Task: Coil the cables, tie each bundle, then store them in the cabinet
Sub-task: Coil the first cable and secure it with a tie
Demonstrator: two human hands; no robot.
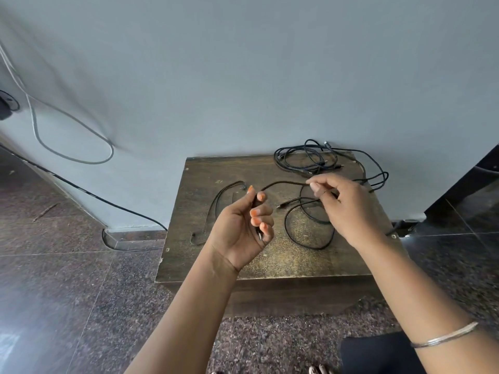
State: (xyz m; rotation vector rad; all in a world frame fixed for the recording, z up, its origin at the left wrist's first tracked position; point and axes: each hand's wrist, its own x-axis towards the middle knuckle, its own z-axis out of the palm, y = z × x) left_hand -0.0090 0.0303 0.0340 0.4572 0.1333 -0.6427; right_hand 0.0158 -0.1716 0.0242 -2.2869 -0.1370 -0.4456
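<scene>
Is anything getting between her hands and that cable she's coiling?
Nothing visible does. The left hand and right hand already hold the black cable directly, stretched between them above the wooden table.

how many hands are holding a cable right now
2: the left hand grips one end of a black cable above the table; the right hand pinches it further along.

Soft, even daylight fills the room, casting only faint shadows. A dull sheen sits on the worn dark wooden tabletop. The pale grey-blue wall smears at left, and the wide lens bends the edges.
</scene>
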